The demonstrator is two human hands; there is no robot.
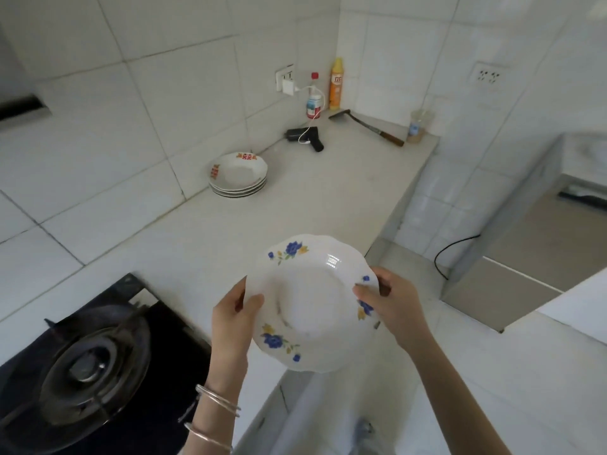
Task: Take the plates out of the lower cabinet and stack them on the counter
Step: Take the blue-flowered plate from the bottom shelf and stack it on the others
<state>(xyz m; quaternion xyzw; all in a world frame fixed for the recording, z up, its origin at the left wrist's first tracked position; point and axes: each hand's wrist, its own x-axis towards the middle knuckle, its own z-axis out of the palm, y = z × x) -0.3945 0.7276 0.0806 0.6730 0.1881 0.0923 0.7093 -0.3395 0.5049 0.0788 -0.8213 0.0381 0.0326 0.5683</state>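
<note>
Plate clasped between both hands' grips, rim-held.

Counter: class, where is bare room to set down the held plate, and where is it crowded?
Bare counter lies between the plate stack and the held blue-flowered plate, and beside the gas stove. The far corner is crowded: black handheld device, bottles, spatula.

The pale counter carries a plate stack, spatula, bottles and a cup.

blue-flowered plate gripped by both hands, stacked plates on counter
</note>
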